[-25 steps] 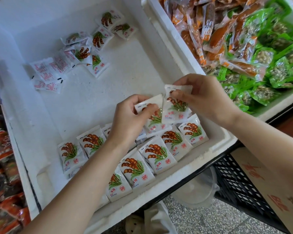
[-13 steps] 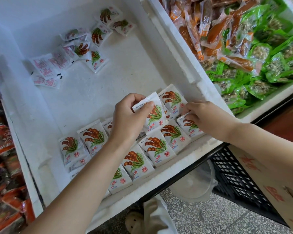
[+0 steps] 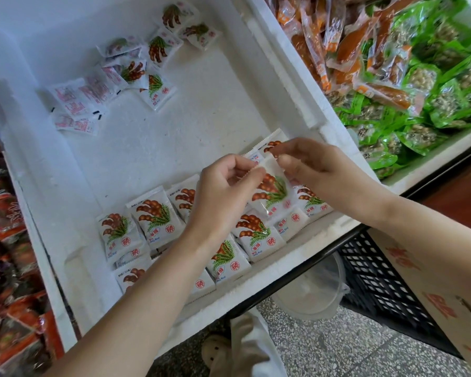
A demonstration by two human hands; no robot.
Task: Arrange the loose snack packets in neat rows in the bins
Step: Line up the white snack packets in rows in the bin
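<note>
One snack packet (image 3: 269,194) is held tilted above the near rows (image 3: 152,213), at the near right of the white foam bin (image 3: 283,261). Who holds it?

The left hand (image 3: 223,197) pinches its top edge, probably to slot it into line. The right hand (image 3: 318,167) curls close beside; I cannot tell whether it grips this packet or one behind. Loose packets (image 3: 93,96) lie far left. The forearms hide part of the rows.

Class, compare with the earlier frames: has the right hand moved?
Yes. The right hand has left the row by the bin's right wall and moved leftward to pinch the packet the left hand holds.
</note>
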